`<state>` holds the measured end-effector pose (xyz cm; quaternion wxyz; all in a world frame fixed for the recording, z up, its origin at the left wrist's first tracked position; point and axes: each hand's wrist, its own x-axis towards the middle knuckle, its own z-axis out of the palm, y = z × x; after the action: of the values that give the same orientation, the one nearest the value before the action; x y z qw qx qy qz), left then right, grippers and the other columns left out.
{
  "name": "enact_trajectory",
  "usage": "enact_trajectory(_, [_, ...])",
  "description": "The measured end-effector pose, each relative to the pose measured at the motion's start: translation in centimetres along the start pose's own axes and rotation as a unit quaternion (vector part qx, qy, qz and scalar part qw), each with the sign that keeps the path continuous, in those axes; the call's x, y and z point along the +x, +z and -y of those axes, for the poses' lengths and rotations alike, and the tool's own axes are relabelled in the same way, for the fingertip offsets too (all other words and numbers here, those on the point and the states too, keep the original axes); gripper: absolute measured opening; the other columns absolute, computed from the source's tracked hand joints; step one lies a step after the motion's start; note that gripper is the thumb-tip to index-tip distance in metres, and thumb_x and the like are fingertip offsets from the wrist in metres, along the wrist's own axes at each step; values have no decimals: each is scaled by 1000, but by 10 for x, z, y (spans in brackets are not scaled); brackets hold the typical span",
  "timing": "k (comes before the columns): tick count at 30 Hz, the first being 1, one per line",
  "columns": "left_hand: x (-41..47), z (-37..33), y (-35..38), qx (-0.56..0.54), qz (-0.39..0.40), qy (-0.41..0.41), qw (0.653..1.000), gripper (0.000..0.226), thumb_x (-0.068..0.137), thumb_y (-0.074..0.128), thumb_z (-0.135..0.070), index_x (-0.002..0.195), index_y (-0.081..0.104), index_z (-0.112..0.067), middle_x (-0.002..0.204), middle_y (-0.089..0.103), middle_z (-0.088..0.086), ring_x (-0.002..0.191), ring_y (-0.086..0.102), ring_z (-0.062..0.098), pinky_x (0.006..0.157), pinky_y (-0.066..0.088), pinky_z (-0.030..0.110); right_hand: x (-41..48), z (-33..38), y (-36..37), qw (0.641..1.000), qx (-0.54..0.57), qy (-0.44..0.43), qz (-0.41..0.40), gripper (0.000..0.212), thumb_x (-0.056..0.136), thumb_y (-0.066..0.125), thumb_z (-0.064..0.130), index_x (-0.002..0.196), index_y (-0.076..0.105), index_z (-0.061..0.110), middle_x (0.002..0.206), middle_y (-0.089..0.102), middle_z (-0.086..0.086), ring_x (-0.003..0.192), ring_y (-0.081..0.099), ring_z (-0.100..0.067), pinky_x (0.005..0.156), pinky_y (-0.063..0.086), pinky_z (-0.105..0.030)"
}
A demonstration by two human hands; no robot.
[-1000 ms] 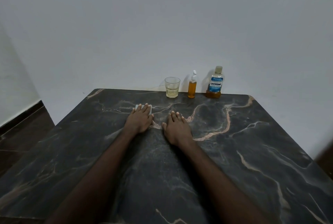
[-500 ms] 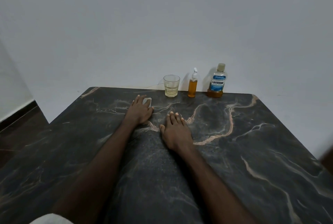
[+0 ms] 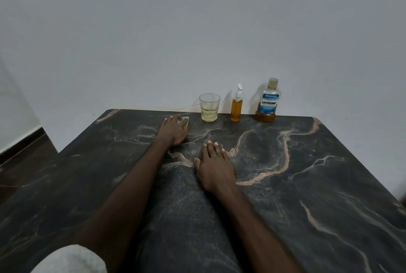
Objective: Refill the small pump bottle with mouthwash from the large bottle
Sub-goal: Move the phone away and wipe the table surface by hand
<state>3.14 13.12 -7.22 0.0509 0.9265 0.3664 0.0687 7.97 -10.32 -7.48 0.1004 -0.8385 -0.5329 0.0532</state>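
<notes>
Surface: a dark marble table (image 3: pixel 307 185) with pale pink veins, its far edge against a plain white wall (image 3: pixel 197 31).
Small pump bottle: the small pump bottle (image 3: pixel 236 105) stands upright at the far edge, right of the middle, white pump head on top, filled with orange liquid to near the shoulder.
Large bottle: the large bottle (image 3: pixel 267 101) stands upright just right of the pump bottle, also at the far edge; clear body, blue label, cap on, only a low band of amber liquid at the bottom.
Glass: a clear glass (image 3: pixel 209 107) stands just left of the pump bottle at the far edge, with a little pale liquid in it.
Left hand: the left hand (image 3: pixel 173 131) lies palm down near the far edge, fingers spread flat over a small white object (image 3: pixel 184 121) that shows between them; what it is cannot be told. It grips nothing. The glass is just beyond and right of its fingertips, apart from them.
Right hand: the right hand (image 3: pixel 214 167) lies flat and empty on the table, fingers together, nearer the person than the left hand.
Bottles relative to hands: both bottles stand beyond the right hand toward the far edge, well apart from it and untouched; the pump bottle is the nearer of the two.
Sleeve: a white sleeve (image 3: pixel 70 259) shows at the near left corner of the view.
</notes>
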Motion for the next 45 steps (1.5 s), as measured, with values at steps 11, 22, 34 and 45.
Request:
enact_trajectory(11, [20, -10, 6, -21, 14, -5, 1000, 58, 110, 21, -33, 164, 19, -13, 173, 16, 5, 159, 15, 22, 130, 9, 46, -1, 2, -1, 1000, -6, 4, 3, 69, 112, 19, 47, 167, 3, 9, 176, -2, -12, 163, -4, -26, 133, 1, -44])
enact_trajectory(22, [33, -16, 5, 9, 34, 3, 999, 59, 111, 17, -35, 165, 13, -14, 174, 9, 4, 160, 10, 27, 129, 8, 46, -3, 3, -2, 1000, -7, 3, 3, 69, 112, 17, 46, 167, 2, 8, 176, -2, -12, 163, -4, -27, 133, 1, -44])
enact_trajectory(34, [43, -20, 10, 14, 23, 4, 1000, 60, 110, 17, -37, 165, 14, -15, 173, 11, 3, 160, 12, 26, 130, 9, 46, -1, 2, -1, 1000, -5, 4, 2, 69, 112, 17, 47, 167, 2, 9, 176, -3, -11, 163, -6, -26, 132, -1, -43])
enact_trajectory(45, [48, -21, 11, 12, 15, 7, 1000, 59, 110, 19, -36, 165, 17, -15, 173, 15, 3, 159, 15, 25, 129, 11, 46, -2, 1, 0, 1000, -12, -1, 2, 69, 112, 15, 47, 167, 1, 9, 176, -3, -12, 163, -6, -27, 132, 0, -45])
